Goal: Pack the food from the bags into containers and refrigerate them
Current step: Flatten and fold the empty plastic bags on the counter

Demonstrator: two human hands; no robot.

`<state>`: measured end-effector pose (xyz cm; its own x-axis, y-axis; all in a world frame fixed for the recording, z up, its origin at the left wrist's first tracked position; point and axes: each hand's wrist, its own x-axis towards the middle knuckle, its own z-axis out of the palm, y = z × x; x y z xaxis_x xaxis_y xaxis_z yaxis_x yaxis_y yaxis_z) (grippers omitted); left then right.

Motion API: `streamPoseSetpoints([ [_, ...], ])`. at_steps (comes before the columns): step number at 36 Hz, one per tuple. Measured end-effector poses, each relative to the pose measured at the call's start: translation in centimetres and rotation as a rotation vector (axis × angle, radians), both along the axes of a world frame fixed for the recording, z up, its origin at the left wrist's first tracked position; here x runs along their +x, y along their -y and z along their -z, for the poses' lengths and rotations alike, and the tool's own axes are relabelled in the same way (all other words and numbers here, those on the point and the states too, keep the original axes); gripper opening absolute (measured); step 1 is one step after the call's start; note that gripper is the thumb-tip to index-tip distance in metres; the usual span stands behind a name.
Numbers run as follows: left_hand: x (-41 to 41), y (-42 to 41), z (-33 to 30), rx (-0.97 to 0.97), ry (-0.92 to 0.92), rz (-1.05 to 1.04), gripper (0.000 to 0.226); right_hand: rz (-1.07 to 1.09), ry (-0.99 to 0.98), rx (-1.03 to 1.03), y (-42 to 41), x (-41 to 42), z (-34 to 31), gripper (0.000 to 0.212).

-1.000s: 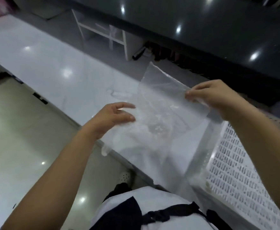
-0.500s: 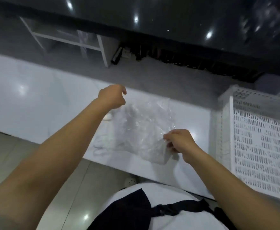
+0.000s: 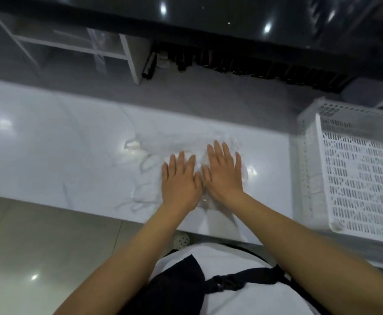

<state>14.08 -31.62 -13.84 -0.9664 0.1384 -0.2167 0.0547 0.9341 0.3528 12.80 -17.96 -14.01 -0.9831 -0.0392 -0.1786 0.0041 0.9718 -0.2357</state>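
Note:
A clear, crumpled plastic bag point(image 3: 163, 142) lies flat on the white marble counter point(image 3: 49, 146). My left hand point(image 3: 180, 178) and my right hand point(image 3: 224, 171) rest side by side on top of it, palms down, fingers spread and pressing the plastic against the counter. Neither hand grips anything. Loose folds and handles of thin plastic point(image 3: 140, 201) trail to the left of my left hand. No food or container shows in view.
A white perforated plastic crate point(image 3: 354, 169) stands on the counter at the right, close to my right forearm. Behind the counter are a white shelf frame point(image 3: 126, 57) and a dark row of bottles point(image 3: 231, 64). Beige floor tiles point(image 3: 38, 246) lie lower left.
The bag, held up in the air between both hands a second ago, was lowered to the counter. Both hands let go of its edges and now lie flat on it.

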Motion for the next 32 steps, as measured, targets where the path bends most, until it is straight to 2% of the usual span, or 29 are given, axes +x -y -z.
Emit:
streamPoseSetpoints([
  [5, 1.1, 2.9, 1.6, -0.139, -0.027, 0.018, 0.071, 0.001, 0.005, 0.121, -2.0, -0.5, 2.2, 0.074],
  [13, 2.2, 6.4, 1.8, -0.148, -0.068, -0.066, 0.074, -0.035, 0.004, 0.127, -2.5, -0.7, 1.8, 0.076],
  [18, 3.0, 7.3, 0.9, -0.06, -0.066, -0.126, 0.069, -0.043, -0.012, 0.104, -2.6, -0.7, 1.9, 0.076],
  [21, 4.1, 6.1, -0.5, 0.034, -0.14, -0.131, 0.063, -0.021, -0.019, 0.048, -3.0, -0.8, 1.9, 0.076],
  [25, 5.4, 2.7, -2.4, 0.226, -0.258, -0.005, 0.051, 0.004, -0.019, 0.032, -3.5, -1.2, 1.6, 0.073],
  [28, 4.6, 0.8, -3.2, 0.38, -0.278, 0.101, 0.047, -0.042, -0.058, 0.137, -3.7, -1.5, 1.3, 0.069],
  [32, 0.8, -1.1, -3.3, 0.333, -0.282, 0.201, 0.052, -0.071, -0.076, 0.19, -3.9, -2.0, 0.9, 0.072],
])
